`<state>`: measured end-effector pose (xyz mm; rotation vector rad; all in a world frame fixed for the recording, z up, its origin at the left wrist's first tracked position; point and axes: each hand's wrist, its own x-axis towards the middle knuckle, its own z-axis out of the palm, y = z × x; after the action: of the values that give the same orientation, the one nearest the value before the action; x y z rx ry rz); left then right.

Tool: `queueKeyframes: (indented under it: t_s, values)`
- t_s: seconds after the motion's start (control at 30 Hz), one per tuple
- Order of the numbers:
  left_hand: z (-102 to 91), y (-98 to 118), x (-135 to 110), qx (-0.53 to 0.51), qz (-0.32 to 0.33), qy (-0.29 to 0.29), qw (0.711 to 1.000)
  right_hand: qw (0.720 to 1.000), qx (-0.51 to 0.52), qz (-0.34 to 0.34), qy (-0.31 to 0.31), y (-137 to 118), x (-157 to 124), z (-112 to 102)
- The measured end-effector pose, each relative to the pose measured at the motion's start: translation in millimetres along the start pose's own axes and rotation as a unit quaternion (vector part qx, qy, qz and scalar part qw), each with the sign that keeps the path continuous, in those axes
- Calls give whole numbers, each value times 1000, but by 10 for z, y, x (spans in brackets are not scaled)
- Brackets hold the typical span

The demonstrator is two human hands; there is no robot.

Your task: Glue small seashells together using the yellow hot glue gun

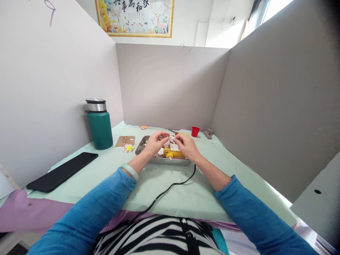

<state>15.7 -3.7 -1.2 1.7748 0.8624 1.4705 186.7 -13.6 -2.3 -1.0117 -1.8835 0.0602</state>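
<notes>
Above the metal tray, my left hand and my right hand meet with fingertips pinched. Between them is a small, pale whitish piece, too small to tell its kind; both hands seem to grip it. A yellow hot glue gun lies in the tray below my right hand, its pale nozzle pointing left. White, red-speckled pieces and pebble-like bits fill the tray around it, partly hidden by my hands.
A green bottle and a black phone-like slab are at left. Near the tray lie a brown card and a yellow-centred flower piece. A red cup stands behind right. A black cord crosses the front; partitions enclose the table.
</notes>
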Motion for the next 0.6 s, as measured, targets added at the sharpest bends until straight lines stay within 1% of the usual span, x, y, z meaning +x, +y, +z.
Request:
queueKeyframes:
  t_s: [0.1,0.27,0.43,0.6]
  values:
    - [0,-45,14,26,11,-8,1000,999,-25,-25,-11,19,-4,2]
    - [0,-91,32,59,12,-10,998,999,-33,-36,-22,37,-11,2]
    - [1,-108,37,69,15,-9,997,998,-36,-44,-26,48,-12,2]
    - [0,-110,35,64,1,-15,998,998,-35,-49,-30,50,-21,-1]
